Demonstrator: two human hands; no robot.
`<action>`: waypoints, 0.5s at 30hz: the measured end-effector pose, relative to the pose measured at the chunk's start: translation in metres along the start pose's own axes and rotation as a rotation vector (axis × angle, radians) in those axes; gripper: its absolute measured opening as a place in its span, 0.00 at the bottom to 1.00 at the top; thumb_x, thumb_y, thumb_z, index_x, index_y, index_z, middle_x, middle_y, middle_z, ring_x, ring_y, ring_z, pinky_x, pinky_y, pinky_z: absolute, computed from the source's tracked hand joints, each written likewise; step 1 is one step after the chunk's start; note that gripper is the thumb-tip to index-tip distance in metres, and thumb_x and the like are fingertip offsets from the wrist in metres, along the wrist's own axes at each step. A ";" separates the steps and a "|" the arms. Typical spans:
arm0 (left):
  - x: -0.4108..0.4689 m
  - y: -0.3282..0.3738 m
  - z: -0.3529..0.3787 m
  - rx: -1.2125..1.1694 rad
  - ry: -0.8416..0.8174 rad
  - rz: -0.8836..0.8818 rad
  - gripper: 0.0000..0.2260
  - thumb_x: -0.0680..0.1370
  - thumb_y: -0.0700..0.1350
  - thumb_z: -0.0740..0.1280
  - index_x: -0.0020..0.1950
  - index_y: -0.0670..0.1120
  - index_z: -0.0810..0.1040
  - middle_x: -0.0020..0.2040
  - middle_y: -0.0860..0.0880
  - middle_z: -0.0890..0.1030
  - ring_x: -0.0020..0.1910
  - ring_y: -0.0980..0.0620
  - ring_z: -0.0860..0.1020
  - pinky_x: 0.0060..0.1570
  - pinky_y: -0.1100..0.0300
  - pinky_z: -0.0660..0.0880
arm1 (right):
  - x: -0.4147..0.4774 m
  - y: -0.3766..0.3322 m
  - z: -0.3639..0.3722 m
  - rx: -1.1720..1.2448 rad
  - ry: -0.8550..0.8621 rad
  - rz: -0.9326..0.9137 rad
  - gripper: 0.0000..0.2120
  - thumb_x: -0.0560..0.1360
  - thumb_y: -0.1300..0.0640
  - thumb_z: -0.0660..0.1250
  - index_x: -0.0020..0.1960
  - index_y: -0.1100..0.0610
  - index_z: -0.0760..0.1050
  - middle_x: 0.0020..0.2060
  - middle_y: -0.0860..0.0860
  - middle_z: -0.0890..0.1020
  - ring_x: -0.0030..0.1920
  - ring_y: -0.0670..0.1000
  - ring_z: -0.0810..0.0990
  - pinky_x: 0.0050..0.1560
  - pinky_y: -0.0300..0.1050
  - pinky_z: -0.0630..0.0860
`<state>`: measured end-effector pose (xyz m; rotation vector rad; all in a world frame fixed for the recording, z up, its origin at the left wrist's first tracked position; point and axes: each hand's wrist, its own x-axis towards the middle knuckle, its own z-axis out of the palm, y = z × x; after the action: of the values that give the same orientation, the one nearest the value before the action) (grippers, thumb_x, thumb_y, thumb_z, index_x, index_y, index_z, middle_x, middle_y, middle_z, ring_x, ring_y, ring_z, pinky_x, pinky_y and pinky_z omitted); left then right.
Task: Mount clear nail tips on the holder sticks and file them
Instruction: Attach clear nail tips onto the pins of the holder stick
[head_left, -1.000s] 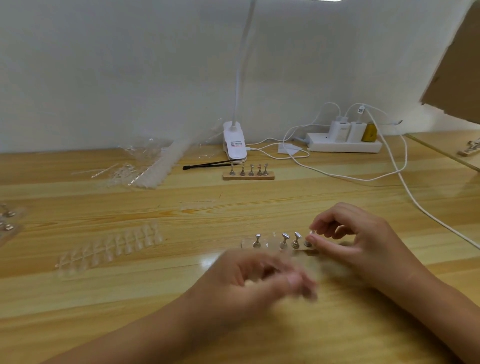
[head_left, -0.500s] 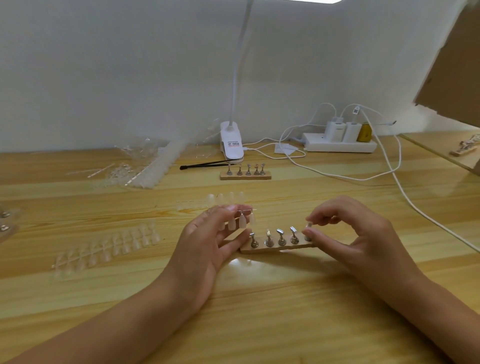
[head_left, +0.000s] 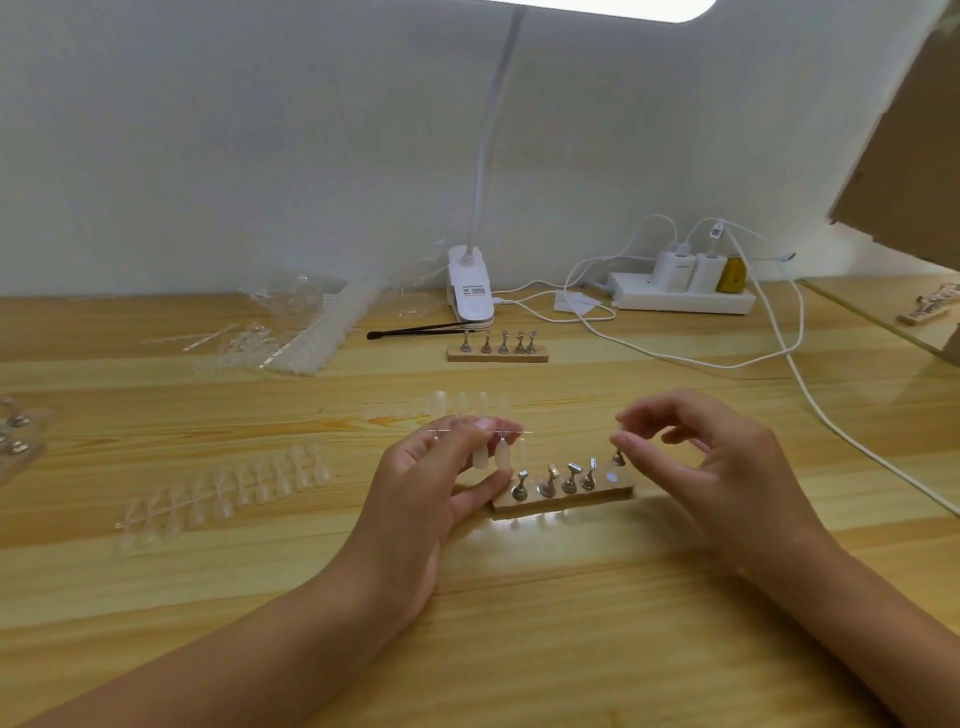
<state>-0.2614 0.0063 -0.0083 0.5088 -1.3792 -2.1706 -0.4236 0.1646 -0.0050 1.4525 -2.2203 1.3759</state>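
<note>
A small wooden base (head_left: 571, 503) lies at the table's middle with several metal holder sticks (head_left: 545, 480) standing on it. Its rightmost spot shows a bare round disc (head_left: 612, 477). My right hand (head_left: 727, 467) pinches one holder stick (head_left: 617, 458) between thumb and forefinger, just above that disc. My left hand (head_left: 426, 499) holds a strip of clear nail tips (head_left: 501, 453) at the base's left end, the tips hanging down, with the thumb by the base's left edge.
More clear tip strips lie at the left (head_left: 228, 488) and behind my hands (head_left: 441, 405). At the back stand a second stick base (head_left: 497, 355), a black tool (head_left: 415, 330), a lamp clamp (head_left: 470, 291), plastic wrapping (head_left: 296, 332) and a power strip (head_left: 680, 299). White cables (head_left: 810, 395) trail on the right.
My left hand came up from the near table holding the tip strip to the base's left end. My right hand has lifted the rightmost stick off its disc.
</note>
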 end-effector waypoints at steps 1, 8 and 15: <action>0.000 0.000 0.000 -0.005 0.003 0.001 0.06 0.68 0.48 0.71 0.36 0.47 0.85 0.49 0.48 0.84 0.50 0.53 0.81 0.55 0.52 0.81 | 0.000 0.001 0.000 0.047 -0.001 0.037 0.10 0.69 0.45 0.70 0.47 0.48 0.80 0.41 0.42 0.84 0.46 0.42 0.82 0.47 0.31 0.74; -0.014 0.006 0.001 0.353 -0.228 0.266 0.08 0.74 0.50 0.67 0.38 0.54 0.84 0.44 0.50 0.83 0.43 0.58 0.78 0.50 0.63 0.75 | -0.004 0.007 -0.002 0.117 -0.025 0.126 0.07 0.70 0.55 0.75 0.45 0.46 0.80 0.41 0.41 0.84 0.42 0.43 0.82 0.44 0.32 0.75; -0.027 -0.007 0.010 1.063 -0.645 0.319 0.09 0.75 0.57 0.72 0.52 0.56 0.85 0.45 0.59 0.76 0.54 0.59 0.70 0.50 0.72 0.63 | -0.004 0.000 -0.004 0.213 0.009 0.135 0.07 0.68 0.50 0.73 0.46 0.48 0.81 0.42 0.44 0.84 0.43 0.44 0.83 0.45 0.35 0.78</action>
<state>-0.2471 0.0318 -0.0094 -0.1153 -2.7206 -1.2175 -0.4229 0.1700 -0.0047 1.3756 -2.2614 1.7040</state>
